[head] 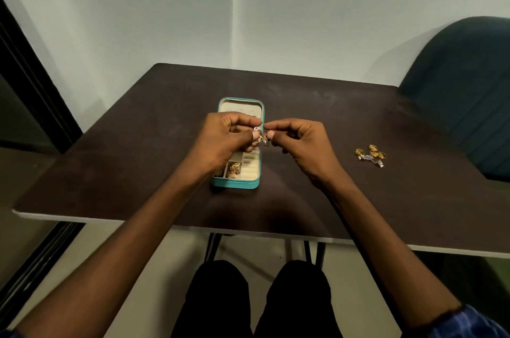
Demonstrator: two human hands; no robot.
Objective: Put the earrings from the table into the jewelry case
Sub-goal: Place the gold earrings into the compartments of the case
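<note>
A small teal jewelry case (234,183) lies open at the middle of the dark table (138,158), its lid standing up at the far end. Gold earrings (235,169) sit in a front compartment. Above the case, my left hand (223,139) and my right hand (298,141) meet, and both pinch a gold earring with clear stones (260,137) between fingertips. A small heap of gold and silver earrings (371,155) lies on the table to the right, well apart from both hands.
A dark green chair (463,89) stands at the table's far right corner. White walls close off the back. A dark door frame (27,83) runs along the left. My knees show under the table's front edge.
</note>
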